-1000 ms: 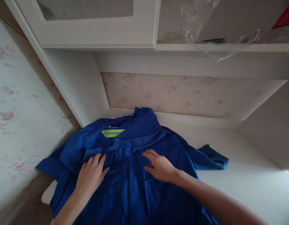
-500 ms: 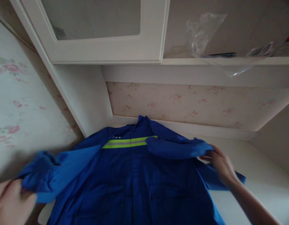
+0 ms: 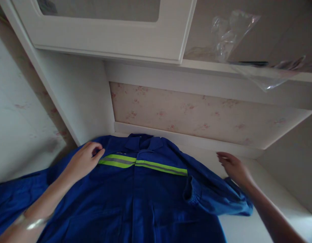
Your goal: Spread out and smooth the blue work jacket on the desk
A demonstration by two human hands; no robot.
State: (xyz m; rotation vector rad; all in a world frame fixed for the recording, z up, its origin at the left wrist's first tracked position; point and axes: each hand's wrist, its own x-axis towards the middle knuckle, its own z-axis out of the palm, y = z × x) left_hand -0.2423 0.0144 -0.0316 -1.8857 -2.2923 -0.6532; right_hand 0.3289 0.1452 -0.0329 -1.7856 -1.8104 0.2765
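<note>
One blue work jacket [image 3: 125, 199] lies front up on one white tabletop [image 3: 238, 231], its single collar [image 3: 156, 143] toward the back panel [image 3: 158, 108]. Two lime-and-grey reflective strips cross the chest, a left strip [image 3: 118, 160] and a right strip [image 3: 162, 168], meeting at the front placket. Of two sleeves, the left sleeve [image 3: 21, 189] runs out past the picture's edge; the right sleeve [image 3: 222, 199] is bent back, its one gathered cuff [image 3: 193, 196] on the chest. Two bare hands show. The left hand [image 3: 87, 158] is over the jacket's shoulder, grasping nothing, thumb and forefinger apart; whether it touches cloth I cannot tell. The right hand [image 3: 233, 167], loosely curled and released, hovers beside the right sleeve. One bracelet [image 3: 35, 222] circles the left wrist. Above are one cabinet door [image 3: 110, 37] and one clear plastic bag [image 3: 227, 37].
</note>
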